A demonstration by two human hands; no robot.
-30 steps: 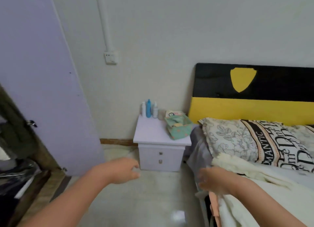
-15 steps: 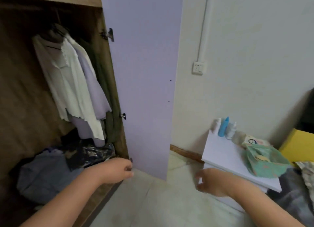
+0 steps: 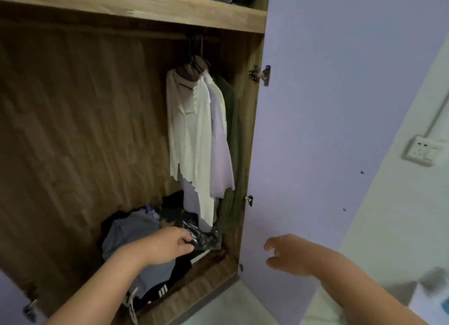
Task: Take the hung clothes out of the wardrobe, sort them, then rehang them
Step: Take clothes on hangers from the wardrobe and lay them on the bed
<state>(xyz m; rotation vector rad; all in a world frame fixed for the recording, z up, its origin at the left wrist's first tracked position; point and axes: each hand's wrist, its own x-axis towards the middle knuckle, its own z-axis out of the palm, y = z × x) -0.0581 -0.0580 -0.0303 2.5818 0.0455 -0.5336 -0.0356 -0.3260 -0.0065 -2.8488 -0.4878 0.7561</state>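
Two hands: I see both held out low, in front of the open wardrobe (image 3: 73,135).
Left hand (image 3: 167,245): its fingers are loosely curled, and I think it holds nothing, but the fingertips sit right by a shiny dark bag (image 3: 201,234), so I cannot be sure.
Right hand (image 3: 288,254): it is spread a little, fingers bent, holding nothing, in front of the purple door (image 3: 340,106).
Hung clothes: they hang close together at the right end of the rail. I see a cream shirt (image 3: 188,135) in front, a light purple top (image 3: 221,159) beside it, and a green one (image 3: 234,140) next to the side wall.
Hangers (image 3: 194,64): dark, bunched up at the top of the clothes.
Wardrobe floor: a grey-blue heap (image 3: 131,234) and some black clothes lie under my left hand.
Top shelf (image 3: 136,6): some dark folded things sit on it.
Wall: a white socket (image 3: 424,152) is far right.
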